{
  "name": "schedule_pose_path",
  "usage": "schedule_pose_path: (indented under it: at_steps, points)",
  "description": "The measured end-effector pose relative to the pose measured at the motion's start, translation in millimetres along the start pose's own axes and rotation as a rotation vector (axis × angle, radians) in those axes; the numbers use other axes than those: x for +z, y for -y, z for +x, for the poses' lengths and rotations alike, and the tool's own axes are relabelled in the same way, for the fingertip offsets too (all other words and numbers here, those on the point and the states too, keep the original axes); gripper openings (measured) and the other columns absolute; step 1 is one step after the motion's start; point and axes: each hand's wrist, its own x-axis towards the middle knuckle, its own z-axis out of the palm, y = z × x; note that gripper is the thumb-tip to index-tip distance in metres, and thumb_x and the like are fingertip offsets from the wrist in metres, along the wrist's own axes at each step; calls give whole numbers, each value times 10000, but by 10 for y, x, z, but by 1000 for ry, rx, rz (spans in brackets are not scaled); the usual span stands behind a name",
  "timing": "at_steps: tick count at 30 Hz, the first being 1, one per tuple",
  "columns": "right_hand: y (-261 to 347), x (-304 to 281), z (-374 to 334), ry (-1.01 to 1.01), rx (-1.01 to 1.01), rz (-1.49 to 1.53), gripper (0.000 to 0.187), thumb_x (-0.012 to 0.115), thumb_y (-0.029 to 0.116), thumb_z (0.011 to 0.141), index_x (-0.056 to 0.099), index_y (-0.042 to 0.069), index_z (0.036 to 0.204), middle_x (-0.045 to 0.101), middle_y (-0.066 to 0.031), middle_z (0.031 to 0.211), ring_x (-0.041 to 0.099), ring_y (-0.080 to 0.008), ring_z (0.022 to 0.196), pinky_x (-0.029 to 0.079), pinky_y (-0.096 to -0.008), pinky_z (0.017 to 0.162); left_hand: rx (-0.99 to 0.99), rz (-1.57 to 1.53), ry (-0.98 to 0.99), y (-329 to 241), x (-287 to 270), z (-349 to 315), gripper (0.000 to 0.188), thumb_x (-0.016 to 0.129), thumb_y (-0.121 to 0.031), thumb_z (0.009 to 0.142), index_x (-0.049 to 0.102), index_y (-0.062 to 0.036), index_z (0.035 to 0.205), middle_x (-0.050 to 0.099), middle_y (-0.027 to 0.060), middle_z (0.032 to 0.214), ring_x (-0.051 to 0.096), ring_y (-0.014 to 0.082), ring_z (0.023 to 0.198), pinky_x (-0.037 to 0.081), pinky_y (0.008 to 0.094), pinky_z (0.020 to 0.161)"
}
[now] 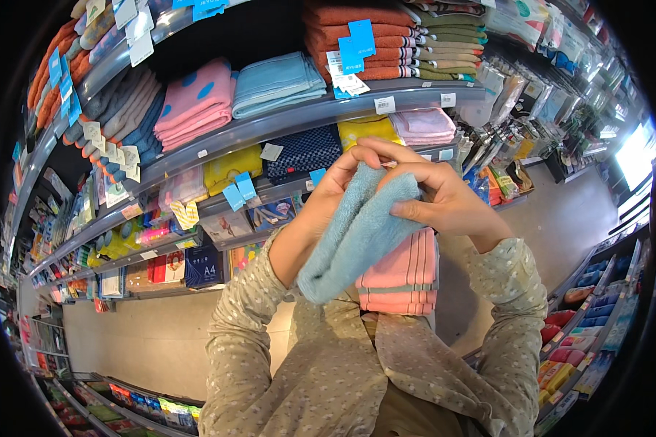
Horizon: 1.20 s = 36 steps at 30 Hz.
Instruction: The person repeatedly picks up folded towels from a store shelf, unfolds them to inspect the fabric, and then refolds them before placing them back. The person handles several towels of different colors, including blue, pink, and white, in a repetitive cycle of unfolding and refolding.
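Note:
In front of my chest, both hands hold a light blue towel (375, 237) folded into a thick, soft bundle. My left hand (319, 202) is closed on its left side near the upper end, with the fingertips at the top. My right hand (444, 195) grips the upper right part, its thumb pressed on the near face and its fingers bent over the top. Just below the bundle, close to my body, is a stack of folded pink towels (399, 280) with dark stripes. What supports that stack is hidden.
Ahead, a shelf (248, 124) carries folded light blue towels (280, 81), pink dotted towels (197, 102) and orange towels (326, 36) with hanging tags. Lower down lie navy checked cloths (304, 154). Packets hang at right. Another rack (598, 320) stands at lower right, beyond the floor (160, 331).

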Motion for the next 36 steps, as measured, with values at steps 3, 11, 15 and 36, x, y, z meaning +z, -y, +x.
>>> schedule_pose_path:
  at_steps: [3, 11, 15, 36]
  points:
    - [-49, 42, 8, -36, -20, 22, 263, 687, 95, 801, 650, 23, 1052, 407, -142, 1417, 286, -290, 1365, 262, -411, 1082, -32, -37, -111, -23, 136, -8, 389, 711, -89, 798, 484, -115, 1112, 490, 71, 1215, 533, 176, 1093, 478, 317, 895]
    - [-164, 84, -13, -152, -4, -105, 251, 715, 102, 802, 644, 6, 1023, 634, -63, 1068, 575, -137, 986, 454, -294, 879, 33, 313, -172, 35, -3, -46, 696, 633, -306, 872, 254, -125, 1427, 475, 138, 1266, 472, 249, 1207, 448, 353, 967]
    - [-143, 60, -2, -448, 43, 253, 232, 681, 117, 844, 633, -6, 1034, 649, -54, 1010, 600, -99, 893, 484, -256, 781, -270, -412, -150, -50, -220, -301, 874, 533, -605, 835, 185, -106, 1463, 309, 121, 1460, 336, 262, 1334, 317, 448, 1073]
    - [-491, 234, 122, -216, 253, 180, 720, 708, 135, 819, 302, -7, 1395, 492, -122, 1291, 492, -200, 1161, 403, -320, 972, -423, 160, -647, -678, -53, -643, 573, 658, -202, 865, 377, -34, 1334, 523, 112, 1264, 529, 239, 1154, 456, 396, 958]
